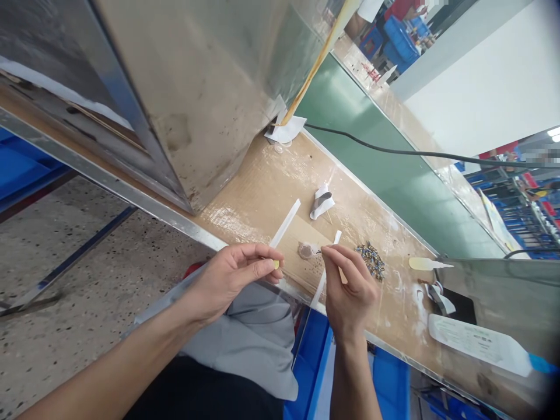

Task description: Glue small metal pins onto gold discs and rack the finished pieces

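My left hand (245, 269) is closed in a pinch, with a small yellow piece (276, 264) showing at its fingertips. Too little of the piece shows to tell its kind. My right hand (351, 286) pinches a thin dark tip (319, 252), most of it hidden by the fingers. That tip lies over the edge of a small round clear dish (305, 251) on a cardboard sheet (291, 248). Beyond the right hand is a pile of small dark and metallic parts (371, 261).
White strips (285, 223) lie across the cardboard. Rightward are a squeeze bottle (422, 264) with a pointed nozzle and a white bottle (479, 344) with a blue cap. A large metal housing (210, 93) stands at the left. A black cable (385, 150) crosses a green panel (350, 122).
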A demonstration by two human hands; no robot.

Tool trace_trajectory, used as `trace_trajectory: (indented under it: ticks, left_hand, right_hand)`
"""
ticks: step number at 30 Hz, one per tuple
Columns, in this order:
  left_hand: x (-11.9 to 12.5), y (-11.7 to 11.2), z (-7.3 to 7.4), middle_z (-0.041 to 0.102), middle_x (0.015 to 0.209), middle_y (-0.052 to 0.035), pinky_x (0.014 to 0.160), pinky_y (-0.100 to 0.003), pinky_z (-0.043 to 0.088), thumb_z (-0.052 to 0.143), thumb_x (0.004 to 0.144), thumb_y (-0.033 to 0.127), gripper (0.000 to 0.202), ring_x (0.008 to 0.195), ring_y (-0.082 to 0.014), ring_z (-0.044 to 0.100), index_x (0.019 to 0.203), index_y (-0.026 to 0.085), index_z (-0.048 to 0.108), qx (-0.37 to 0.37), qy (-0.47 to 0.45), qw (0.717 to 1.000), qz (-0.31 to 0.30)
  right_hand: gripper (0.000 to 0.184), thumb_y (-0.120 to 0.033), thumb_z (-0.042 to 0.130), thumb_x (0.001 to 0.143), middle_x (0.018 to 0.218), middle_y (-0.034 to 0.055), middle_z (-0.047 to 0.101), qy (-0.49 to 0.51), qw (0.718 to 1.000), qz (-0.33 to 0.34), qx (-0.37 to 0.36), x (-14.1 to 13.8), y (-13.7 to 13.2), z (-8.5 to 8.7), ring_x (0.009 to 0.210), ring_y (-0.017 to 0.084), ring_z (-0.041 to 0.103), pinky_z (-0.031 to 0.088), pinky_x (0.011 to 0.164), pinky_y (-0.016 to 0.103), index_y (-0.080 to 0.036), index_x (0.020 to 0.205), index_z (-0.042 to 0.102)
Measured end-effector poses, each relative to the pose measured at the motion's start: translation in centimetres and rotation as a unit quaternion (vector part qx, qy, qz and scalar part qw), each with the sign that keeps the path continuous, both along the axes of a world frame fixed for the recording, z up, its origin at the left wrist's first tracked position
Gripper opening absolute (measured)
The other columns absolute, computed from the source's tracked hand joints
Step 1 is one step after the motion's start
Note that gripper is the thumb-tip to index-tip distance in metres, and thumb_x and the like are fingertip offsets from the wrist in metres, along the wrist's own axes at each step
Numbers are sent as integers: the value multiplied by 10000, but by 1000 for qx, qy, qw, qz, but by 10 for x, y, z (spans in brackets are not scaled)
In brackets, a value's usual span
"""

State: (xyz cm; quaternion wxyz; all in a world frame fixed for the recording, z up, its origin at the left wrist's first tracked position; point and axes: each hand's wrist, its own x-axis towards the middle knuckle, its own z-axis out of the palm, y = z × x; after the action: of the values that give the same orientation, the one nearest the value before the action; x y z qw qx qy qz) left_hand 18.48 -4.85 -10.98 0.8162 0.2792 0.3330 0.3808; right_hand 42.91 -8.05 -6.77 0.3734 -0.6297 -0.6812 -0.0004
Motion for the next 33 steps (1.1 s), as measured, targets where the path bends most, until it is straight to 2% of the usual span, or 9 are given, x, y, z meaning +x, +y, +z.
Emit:
trace_trajectory:
  ticks: [5, 10, 13, 18, 25, 33]
  left_hand:
    - [0, -1, 1, 878, 993, -55, 961, -320, 659, 951, 965, 367, 274, 932, -193, 825, 1194, 225, 904, 3, 11, 1000, -15]
    - [1, 0, 1, 879, 1014, -43, 951, -314, 662, 950, 971, 371, 254, 938, -189, 831, 1179, 236, 898, -4, 4, 1000, 2]
    - [1, 0, 2, 885, 976, -49, 989, -330, 656, 965, 952, 376, 279, 961, -205, 841, 1181, 229, 902, -9, 25, 1000, -9]
    - [1, -1, 1, 870, 1022, -45, 978, -355, 668, 955, 962, 385, 296, 933, -203, 831, 1208, 233, 891, 6, 22, 1000, -5]
    - [2, -2, 1, 887, 966, -28, 981, -289, 650, 968, 954, 382, 290, 955, -180, 842, 1204, 254, 894, -5, 26, 1000, -15]
    - [2, -2, 1, 873, 1006, -20, 980, -295, 651, 951, 978, 375, 252, 957, -175, 838, 1191, 252, 897, -4, 16, 1000, -5]
  right_hand:
    - [185, -181, 727, 1119, 1148, 27, 834, 0, 1000, -3, 9, 0, 0, 1, 1036, 215, 814, 636, 930, 371, -297, 1149, 868]
    - [169, -179, 748, 1105, 1141, 36, 836, 2, 999, -20, 28, 2, 0, 2, 1056, 226, 811, 632, 953, 389, -290, 1143, 870]
    - [163, -200, 741, 1110, 1140, 43, 836, 4, 999, -26, 23, 2, -1, 1, 1055, 235, 813, 637, 942, 399, -290, 1138, 874]
    - [171, -210, 729, 1116, 1125, 37, 837, -5, 999, -29, 20, 2, 0, -1, 1030, 229, 813, 634, 902, 382, -296, 1140, 875]
    - [166, -219, 727, 1117, 1122, 43, 839, -2, 999, -37, 29, 5, 2, -2, 1037, 234, 815, 641, 918, 385, -289, 1130, 876]
    - [164, -242, 722, 1124, 1107, 48, 841, -5, 999, -45, 27, 6, 3, -4, 1020, 233, 814, 644, 897, 385, -286, 1121, 880]
